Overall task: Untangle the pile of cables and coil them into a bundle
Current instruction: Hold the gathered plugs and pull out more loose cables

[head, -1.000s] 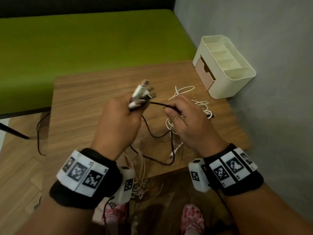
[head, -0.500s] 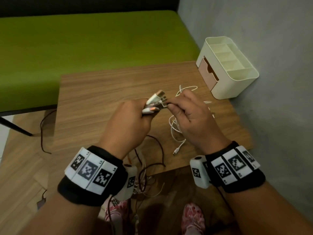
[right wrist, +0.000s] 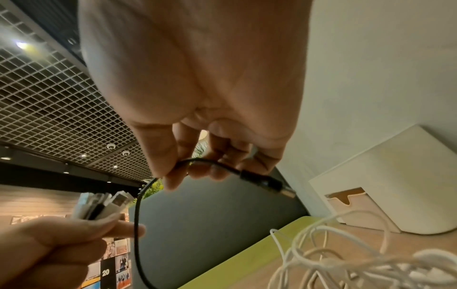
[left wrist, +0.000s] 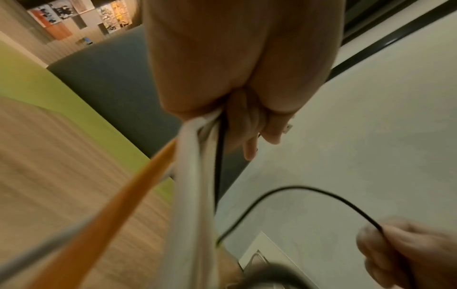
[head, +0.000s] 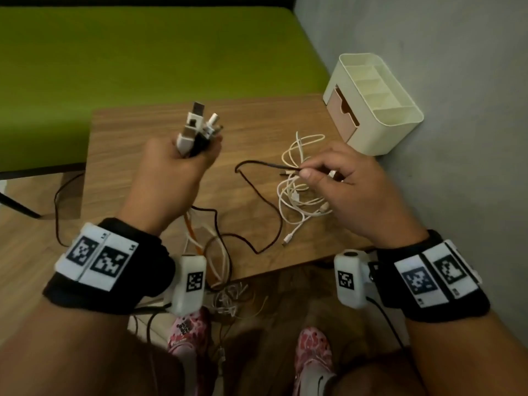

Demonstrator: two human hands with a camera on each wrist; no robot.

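Note:
My left hand (head: 174, 167) grips a bunch of cable ends (head: 197, 130), plugs pointing up, above the wooden table (head: 128, 155). White, orange and black cords (left wrist: 195, 176) hang from that fist down past the table's near edge. My right hand (head: 328, 178) pinches a thin black cable (head: 257, 178) near its plug (right wrist: 262, 180) between thumb and fingers; the cable loops back across the table toward the left hand. A loose tangle of white cables (head: 300, 192) lies on the table under the right hand.
A cream desk organiser (head: 374, 107) with a small drawer stands at the table's far right corner against the grey wall. A green bench (head: 143, 52) runs behind the table. More cable ends (head: 228, 298) dangle below the near edge, above my pink shoes.
The hands were together at the plugs; now they are apart. The left hand lifted the bunch up and left, the right hand drew the black cable's end out to the right.

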